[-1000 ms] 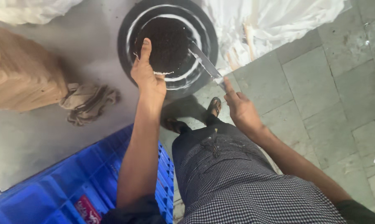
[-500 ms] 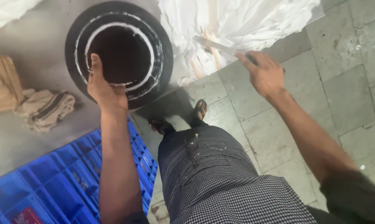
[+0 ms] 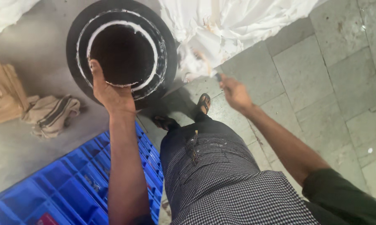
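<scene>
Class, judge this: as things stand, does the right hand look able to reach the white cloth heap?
Probably yes: the right hand is right beside the white cloth heap, nothing between.

My left hand (image 3: pixel 109 93) grips the near rim of the round black pan (image 3: pixel 121 52) with white-streaked rings. My right hand (image 3: pixel 234 92) closes around a thin tool handle beside the crumpled white cloth (image 3: pixel 233 25). A blue plastic crate (image 3: pixel 77 183) sits by my checked trousers (image 3: pixel 221 175).

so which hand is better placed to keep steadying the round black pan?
Left. The left hand already grips the round black pan at its near rim; the right hand is off beside the white cloth, busy holding a tool.
</scene>
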Motion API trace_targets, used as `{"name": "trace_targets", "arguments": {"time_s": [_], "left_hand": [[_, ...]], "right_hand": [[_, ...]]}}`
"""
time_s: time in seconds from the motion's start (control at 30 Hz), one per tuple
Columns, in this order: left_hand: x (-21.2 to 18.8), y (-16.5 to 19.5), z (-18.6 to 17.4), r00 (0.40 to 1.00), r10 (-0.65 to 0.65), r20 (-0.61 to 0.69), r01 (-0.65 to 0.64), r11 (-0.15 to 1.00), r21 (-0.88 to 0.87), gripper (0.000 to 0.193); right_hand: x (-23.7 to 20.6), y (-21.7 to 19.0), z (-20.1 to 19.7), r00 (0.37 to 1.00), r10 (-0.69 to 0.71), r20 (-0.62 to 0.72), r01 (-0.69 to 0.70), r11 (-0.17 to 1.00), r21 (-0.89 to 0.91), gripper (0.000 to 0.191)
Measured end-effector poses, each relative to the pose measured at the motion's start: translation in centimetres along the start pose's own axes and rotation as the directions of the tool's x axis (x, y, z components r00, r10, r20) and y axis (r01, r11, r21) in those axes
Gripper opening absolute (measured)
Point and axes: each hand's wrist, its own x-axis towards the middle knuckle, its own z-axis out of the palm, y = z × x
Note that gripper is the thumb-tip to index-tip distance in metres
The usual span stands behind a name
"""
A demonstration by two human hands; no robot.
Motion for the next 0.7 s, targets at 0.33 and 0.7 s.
{"name": "trace_targets", "arguments": {"time_s": [0.33, 0.7], "left_hand": [[-0.6, 1.3, 1.0, 0.999, 0.032, 0.027, -0.034, 0.996, 0.082, 0.038], [-0.9, 4.2, -0.4, 0.999, 0.013, -0.046, 0.018, 0.793, 0.609, 0.032]], "right_hand": [[-3.6, -9.8, -2.4, 0.665, 0.587, 0.461, -0.746, 0.488, 0.454, 0.044], [1.2, -16.8, -12.3, 0.895, 0.431, 0.117, -0.437, 0.79, 0.43, 0.031]]}}
